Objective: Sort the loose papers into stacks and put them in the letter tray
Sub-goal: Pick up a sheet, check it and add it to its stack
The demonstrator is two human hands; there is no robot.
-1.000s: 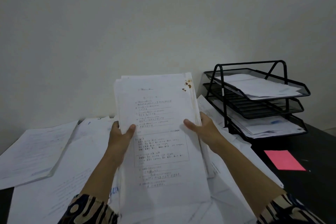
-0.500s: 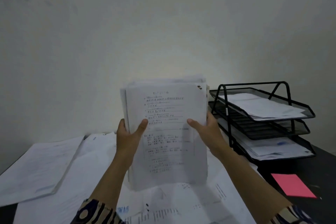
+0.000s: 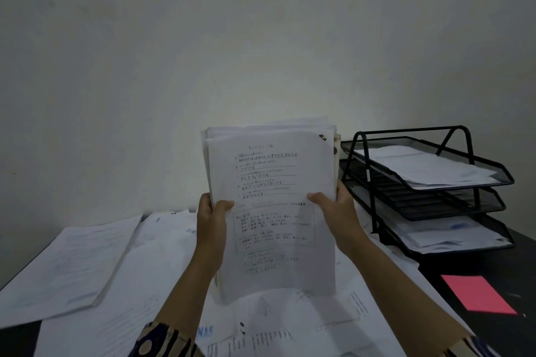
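I hold a thick stack of white papers [image 3: 272,211] upright above the desk, its top sheet covered in handwriting. My left hand [image 3: 211,217] grips the stack's left edge, thumb on the front. My right hand [image 3: 333,209] grips the right edge the same way. The stack's lower edge hangs just above the loose papers [image 3: 162,275] spread across the desk. To the right stands a black three-tier mesh letter tray [image 3: 493,180]; its top and bottom tiers hold papers and the middle tier looks empty.
A separate pile of sheets [image 3: 63,266] lies at the left of the desk. A pink sticky note [image 3: 478,294] sits on the dark desk surface in front of the tray. A plain wall stands close behind.
Both hands have lifted the stack from lying tilted over the desk to standing upright, and it now sits closer to the tray.
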